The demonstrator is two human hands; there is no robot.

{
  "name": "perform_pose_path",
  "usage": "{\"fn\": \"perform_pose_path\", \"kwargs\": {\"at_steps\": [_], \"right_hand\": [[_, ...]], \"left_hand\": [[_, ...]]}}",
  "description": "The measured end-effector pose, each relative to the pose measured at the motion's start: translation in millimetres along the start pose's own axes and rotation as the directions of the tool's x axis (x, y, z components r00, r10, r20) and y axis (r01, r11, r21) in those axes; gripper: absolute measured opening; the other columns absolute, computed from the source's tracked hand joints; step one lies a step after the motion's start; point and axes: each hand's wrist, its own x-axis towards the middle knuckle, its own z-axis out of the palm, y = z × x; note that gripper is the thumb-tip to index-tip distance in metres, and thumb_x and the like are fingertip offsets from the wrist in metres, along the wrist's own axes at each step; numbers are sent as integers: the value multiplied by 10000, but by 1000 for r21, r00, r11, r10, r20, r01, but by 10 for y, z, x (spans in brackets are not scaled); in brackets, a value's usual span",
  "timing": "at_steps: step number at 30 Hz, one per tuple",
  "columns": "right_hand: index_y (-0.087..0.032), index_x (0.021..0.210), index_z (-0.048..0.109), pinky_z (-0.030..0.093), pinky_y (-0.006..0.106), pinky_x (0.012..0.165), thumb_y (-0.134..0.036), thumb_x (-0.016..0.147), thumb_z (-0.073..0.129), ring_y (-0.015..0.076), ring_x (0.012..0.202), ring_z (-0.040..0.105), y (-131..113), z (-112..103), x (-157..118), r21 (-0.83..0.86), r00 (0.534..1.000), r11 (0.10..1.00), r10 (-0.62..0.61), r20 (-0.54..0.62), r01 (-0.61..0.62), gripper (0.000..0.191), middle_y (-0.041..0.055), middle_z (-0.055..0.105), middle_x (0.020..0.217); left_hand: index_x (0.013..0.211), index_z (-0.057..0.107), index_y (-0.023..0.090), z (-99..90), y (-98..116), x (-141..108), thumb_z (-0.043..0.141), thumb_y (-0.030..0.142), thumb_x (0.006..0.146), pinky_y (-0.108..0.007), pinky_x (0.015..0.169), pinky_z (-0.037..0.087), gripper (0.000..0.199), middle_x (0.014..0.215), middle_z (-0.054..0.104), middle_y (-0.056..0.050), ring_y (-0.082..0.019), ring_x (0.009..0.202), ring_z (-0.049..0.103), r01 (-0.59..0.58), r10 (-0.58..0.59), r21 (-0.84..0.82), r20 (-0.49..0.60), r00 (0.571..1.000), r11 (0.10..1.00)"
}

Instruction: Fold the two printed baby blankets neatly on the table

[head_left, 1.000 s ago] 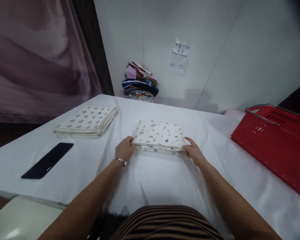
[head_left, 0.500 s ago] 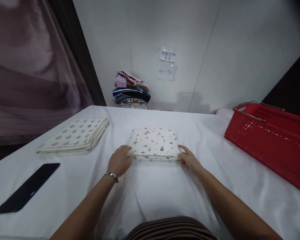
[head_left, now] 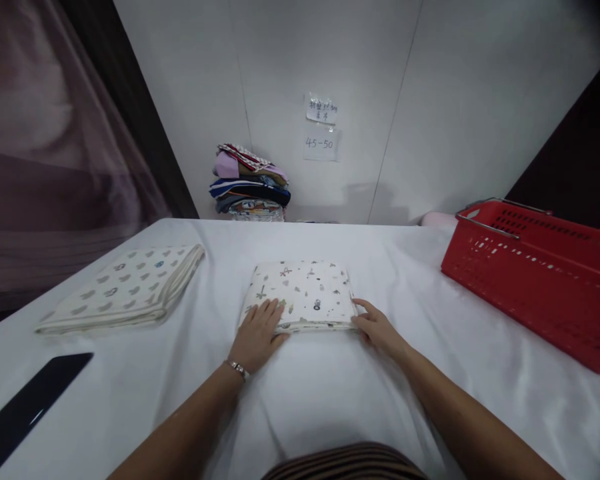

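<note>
A folded white blanket (head_left: 300, 293) with small printed figures lies on the white-covered table in front of me. My left hand (head_left: 257, 333) rests flat on its near left corner, fingers stretched over the top layer. At the right edge, my right hand (head_left: 377, 327) has its fingers closed on the near corner of the folds; the fingertips underneath are partly hidden. Farther left lies a second folded blanket (head_left: 130, 283), cream with grey shapes and a striped border, touched by neither hand.
A red plastic basket (head_left: 520, 287) with metal handles stands on the right of the table (head_left: 310, 393). A dark flat object (head_left: 33, 413) lies at the near left. Behind the table rises a stack of folded clothes (head_left: 250, 183), beside paper signs (head_left: 321, 143) on the wall.
My left hand has moved from the blanket's left edge onto its top and opened out flat. The right hand stays at the right edge. The view has shifted slightly.
</note>
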Motion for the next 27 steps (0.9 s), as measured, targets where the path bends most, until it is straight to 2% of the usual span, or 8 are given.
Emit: {"fn": "perform_pose_path", "kwargs": {"at_steps": [3, 6, 11, 13, 15, 18, 23, 27], "right_hand": [[-231, 1238, 512, 411, 272, 561, -371, 795, 509, 145, 546, 544, -36, -58, -22, -326, 995, 941, -100, -13, 90, 464, -7, 601, 677], [-222, 1223, 545, 435, 346, 772, -343, 828, 481, 239, 913, 588, -204, 1, -100, -645, 941, 722, -337, -8, 253, 418, 91, 644, 1005], [-181, 1349, 423, 320, 378, 1031, -391, 885, 409, 241, 1277, 372, -610, 435, -36, -639, 775, 492, -566, 280, 591, 509, 100, 429, 1390], [-169, 1404, 343, 226, 403, 1091, -465, 884, 407, 247, 1364, 230, -676, 559, 164, -642, 747, 440, -573, 338, 628, 601, 96, 293, 1480], [-140, 1436, 275, 132, 438, 1116, -533, 883, 374, 261, 1398, 114, -637, 589, 438, -712, 805, 433, -497, 324, 553, 686, 107, 181, 1518], [-82, 1437, 261, 68, 454, 1116, -585, 882, 316, 280, 1402, 82, -426, 519, 836, -826, 919, 431, -311, 242, 363, 751, 143, 163, 1515], [-77, 1418, 306, 66, 437, 1113, -612, 879, 279, 283, 1396, 116, -130, 448, 1070, -868, 912, 358, -347, 220, 345, 759, 147, 212, 1503], [-92, 1414, 318, 79, 430, 1108, -616, 879, 273, 284, 1391, 140, -121, 477, 1038, -871, 900, 337, -375, 224, 357, 750, 144, 231, 1497]], "left_hand": [[1361, 400, 180, -16, 28, -2, 395, 496, 877, -471, 1085, 262, 578, 1420, 397, -91, -273, 1319, 330, -2, 2, 19, -1, 1000, 1000], [1356, 409, 173, -10, 52, 6, 393, 482, 878, -471, 1081, 266, 569, 1418, 399, -95, -280, 1317, 332, 6, -6, 30, -2, 1000, 1000], [1348, 425, 153, 7, 55, 12, 416, 458, 868, -488, 1064, 288, 568, 1406, 411, -117, -300, 1306, 348, 11, -11, 22, -18, 1000, 1000], [1348, 428, 154, 0, 53, 8, 415, 462, 868, -489, 1064, 291, 571, 1407, 406, -119, -302, 1307, 347, 12, -12, 22, -20, 1000, 1000], [1351, 427, 161, -7, 55, -1, 411, 475, 867, -490, 1068, 286, 577, 1412, 398, -118, -303, 1314, 338, 23, -23, 22, -18, 1000, 999], [1355, 424, 153, -1, 65, -27, 403, 489, 868, -487, 1070, 286, 591, 1417, 386, -125, -304, 1321, 327, 47, -47, 11, -12, 999, 999], [1353, 426, 170, -24, 68, -40, 439, 508, 840, -487, 1073, 278, 614, 1420, 381, -133, -309, 1323, 325, 83, -82, -59, 19, 996, 995], [1251, 529, 185, -258, 57, 198, 393, 614, 822, -456, 1017, 351, 622, 1338, 493, -128, -296, 1259, 418, 141, -112, -144, 195, 974, 979]]}}
